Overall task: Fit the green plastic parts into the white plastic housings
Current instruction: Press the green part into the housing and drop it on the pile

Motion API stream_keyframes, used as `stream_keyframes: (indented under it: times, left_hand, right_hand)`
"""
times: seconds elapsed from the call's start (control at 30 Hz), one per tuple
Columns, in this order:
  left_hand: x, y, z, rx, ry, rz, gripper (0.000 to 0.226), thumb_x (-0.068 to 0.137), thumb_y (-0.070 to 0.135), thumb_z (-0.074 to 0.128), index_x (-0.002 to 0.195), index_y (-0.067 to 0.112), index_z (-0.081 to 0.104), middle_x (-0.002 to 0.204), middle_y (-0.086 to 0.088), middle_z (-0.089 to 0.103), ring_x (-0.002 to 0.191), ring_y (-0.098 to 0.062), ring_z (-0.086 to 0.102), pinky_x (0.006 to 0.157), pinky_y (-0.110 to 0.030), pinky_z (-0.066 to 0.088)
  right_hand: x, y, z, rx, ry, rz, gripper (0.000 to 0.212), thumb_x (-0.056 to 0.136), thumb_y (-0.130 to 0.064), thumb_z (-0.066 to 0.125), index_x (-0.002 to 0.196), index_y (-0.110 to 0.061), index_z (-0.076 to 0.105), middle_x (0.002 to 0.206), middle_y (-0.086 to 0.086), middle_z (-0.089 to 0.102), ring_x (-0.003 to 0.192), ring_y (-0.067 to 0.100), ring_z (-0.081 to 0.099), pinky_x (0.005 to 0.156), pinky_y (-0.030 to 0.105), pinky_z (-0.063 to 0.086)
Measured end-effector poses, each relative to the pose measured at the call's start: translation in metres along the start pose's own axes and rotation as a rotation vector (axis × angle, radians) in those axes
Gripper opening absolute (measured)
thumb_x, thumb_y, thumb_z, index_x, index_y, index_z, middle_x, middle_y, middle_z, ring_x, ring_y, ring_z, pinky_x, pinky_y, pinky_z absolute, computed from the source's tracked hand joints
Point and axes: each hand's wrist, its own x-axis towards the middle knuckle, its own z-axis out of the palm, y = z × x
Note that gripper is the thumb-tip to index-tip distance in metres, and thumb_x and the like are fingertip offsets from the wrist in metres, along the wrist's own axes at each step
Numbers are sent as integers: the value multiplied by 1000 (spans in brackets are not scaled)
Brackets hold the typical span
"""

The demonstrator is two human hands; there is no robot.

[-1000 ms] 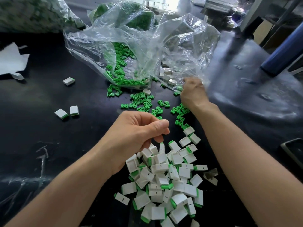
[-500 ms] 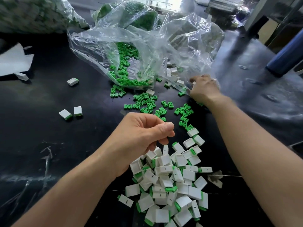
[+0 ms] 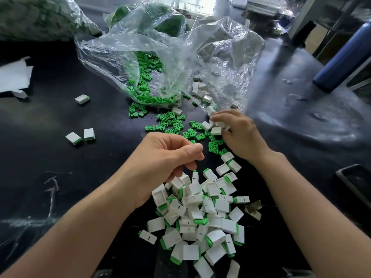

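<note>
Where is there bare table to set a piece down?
Bare table between the left hand and the two stray pieces; also right of the right hand, which holds white housings, toward the blue bottle. Crowded: bag mouth, loose green parts, the finished pile between the forearms.

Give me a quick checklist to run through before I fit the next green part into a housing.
1. Right hand holds white housings: ok, several gripped.
2. Left hand holds a green part: cannot tell, the curled fingers hide it.
3. Loose green parts lie on the table between hands and bag: ok.
4. Finished pile kept apart from the loose green parts: not ok, its far end runs into them.
5. Plastic bag mouth open toward the hands: ok.
</note>
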Motion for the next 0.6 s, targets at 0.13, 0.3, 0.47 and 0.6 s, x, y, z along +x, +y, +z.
stream_keyframes:
  times: [0.13,0.3,0.47,0.6]
  left_hand:
    - [1,0,1,6,8,-2,28,56,41,64,61,14,71,54,0,61,42,-5,42,38,-14,31]
    - [1,0,1,-5,14,7,27,56,39,65,59,12,71,53,-1,60,40,-5,42,37,-14,30]
    - [1,0,1,7,32,5,30,53,41,65,58,12,70,52,-1,60,41,-6,41,37,-14,30]
    - [3,-1,0,11,45,2,26,58,37,64,58,12,70,52,-1,60,41,-6,41,37,-14,30]
  right_hand:
    - [-11,-11,1,74,-12,-29,41,73,16,55,106,-3,67,117,9,60,105,13,52,91,-2,26]
    - [-16,-20,3,176,-2,5,41,77,11,56,111,-8,66,113,-6,51,106,4,46,92,-1,29]
    - [-19,-20,2,273,24,41,49,78,19,44,114,-8,64,118,-8,52,112,2,46,97,1,29]
    - [-23,-18,-1,287,49,43,36,81,15,52,106,-6,68,110,-10,55,105,0,50,91,-1,32]
